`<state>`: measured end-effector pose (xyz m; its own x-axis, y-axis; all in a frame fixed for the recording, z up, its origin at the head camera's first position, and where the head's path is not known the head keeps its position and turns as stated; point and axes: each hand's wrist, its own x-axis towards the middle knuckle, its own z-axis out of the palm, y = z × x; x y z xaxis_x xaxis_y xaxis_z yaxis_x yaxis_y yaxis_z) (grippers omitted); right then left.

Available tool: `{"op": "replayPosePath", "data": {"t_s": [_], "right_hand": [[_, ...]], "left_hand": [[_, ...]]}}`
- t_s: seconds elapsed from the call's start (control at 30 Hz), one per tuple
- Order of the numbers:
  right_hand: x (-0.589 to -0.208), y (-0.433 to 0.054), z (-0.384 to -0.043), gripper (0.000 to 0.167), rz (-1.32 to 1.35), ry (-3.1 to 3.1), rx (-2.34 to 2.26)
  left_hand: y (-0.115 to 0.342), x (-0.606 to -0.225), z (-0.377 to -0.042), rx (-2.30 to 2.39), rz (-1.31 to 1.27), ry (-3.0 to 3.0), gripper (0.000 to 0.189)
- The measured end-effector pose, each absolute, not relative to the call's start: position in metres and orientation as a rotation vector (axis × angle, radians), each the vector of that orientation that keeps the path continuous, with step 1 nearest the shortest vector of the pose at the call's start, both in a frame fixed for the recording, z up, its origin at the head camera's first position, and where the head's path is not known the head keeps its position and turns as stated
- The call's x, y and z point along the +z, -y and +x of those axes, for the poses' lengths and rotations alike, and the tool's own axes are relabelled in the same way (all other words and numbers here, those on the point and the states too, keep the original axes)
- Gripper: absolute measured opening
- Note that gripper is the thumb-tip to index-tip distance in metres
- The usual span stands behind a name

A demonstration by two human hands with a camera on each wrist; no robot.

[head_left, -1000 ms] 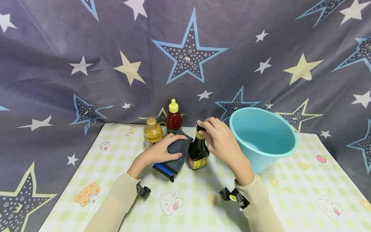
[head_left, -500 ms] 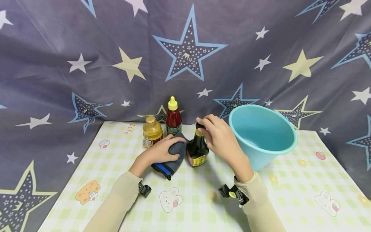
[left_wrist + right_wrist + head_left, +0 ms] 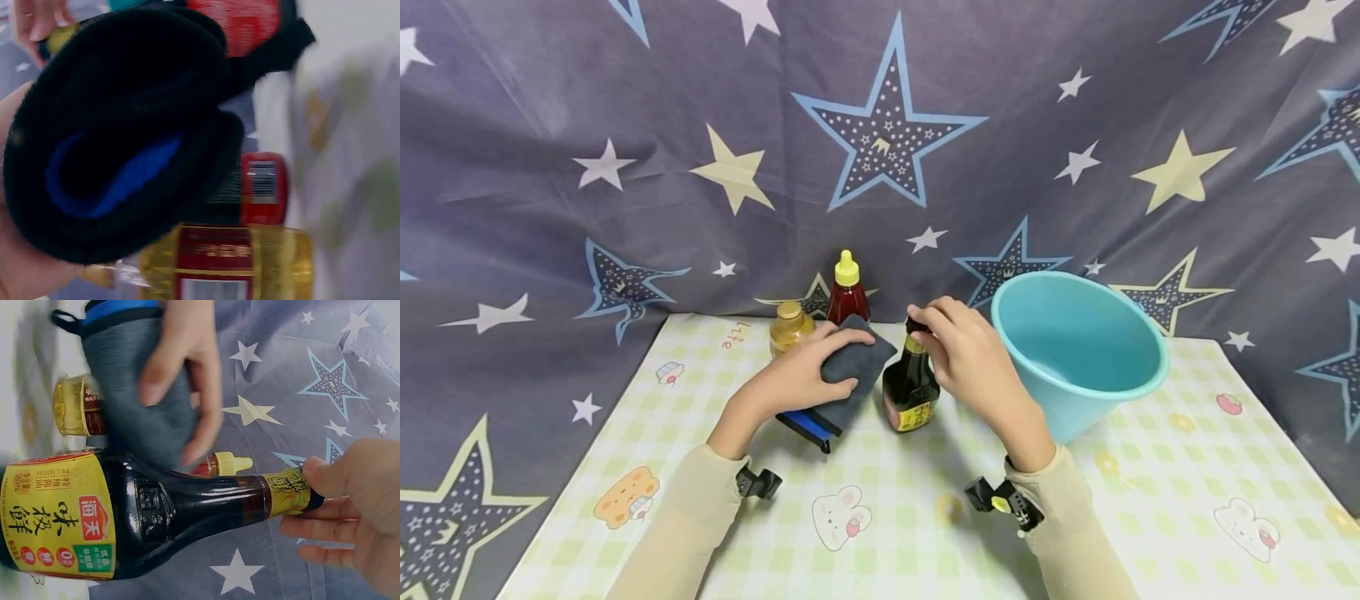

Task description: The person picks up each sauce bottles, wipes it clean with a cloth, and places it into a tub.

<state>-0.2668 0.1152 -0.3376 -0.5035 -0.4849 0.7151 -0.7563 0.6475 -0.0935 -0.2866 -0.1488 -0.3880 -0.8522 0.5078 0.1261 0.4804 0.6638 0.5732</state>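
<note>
My right hand [image 3: 970,354] pinches the black cap of a dark soy sauce bottle [image 3: 912,396] between thumb and fingers. The bottle stands on the table, its yellow label [image 3: 62,519] facing the right wrist view. My left hand [image 3: 801,371] holds a folded dark grey cloth [image 3: 856,367], thumb and fingers spread round it, just left of the bottle. Blue trim and a small black loop show at the cloth's lower end. The left wrist view looks into its rolled opening, with a blue lining [image 3: 119,178] inside.
A jar of golden liquid [image 3: 790,327] and a red sauce bottle [image 3: 847,296] with a yellow nozzle cap stand behind my left hand, partly hidden. A turquoise bucket [image 3: 1078,392] is close to my right hand. A starred curtain [image 3: 880,242] hangs behind the table.
My left hand has shifted left and slightly back with the cloth, which now covers more of the red sauce bottle and lies farther from the soy sauce bottle. The right hand keeps its grip.
</note>
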Motion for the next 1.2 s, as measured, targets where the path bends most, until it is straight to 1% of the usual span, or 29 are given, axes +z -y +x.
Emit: {"op": "replayPosePath", "data": {"t_s": [0.13,0.3,0.5,0.6,0.93,1.2], "right_hand": [[-0.338,-0.115,-0.266,0.020,0.958,2.197,0.529],[-0.337,-0.115,-0.265,0.020,0.953,2.208,0.529],[-0.338,-0.114,-0.266,0.019,0.953,2.220,0.518],[-0.337,-0.114,-0.266,0.019,0.954,2.212,0.513],[-0.341,-0.114,-0.264,0.017,0.962,2.201,0.522],[-0.339,-0.115,-0.265,0.017,0.961,2.192,0.518]], "left_hand": [[0.147,-0.375,-0.280,1.104,0.861,-2.850,0.059],[0.140,-0.369,-0.274,1.254,0.841,-2.897,0.059],[0.133,-0.369,-0.272,1.785,0.782,-2.701,0.067],[0.128,-0.372,-0.272,1.933,0.786,-2.595,0.068],[0.113,-0.386,-0.268,1.904,0.805,-2.602,0.076],[0.110,-0.389,-0.272,1.913,0.820,-2.621,0.075]]}}
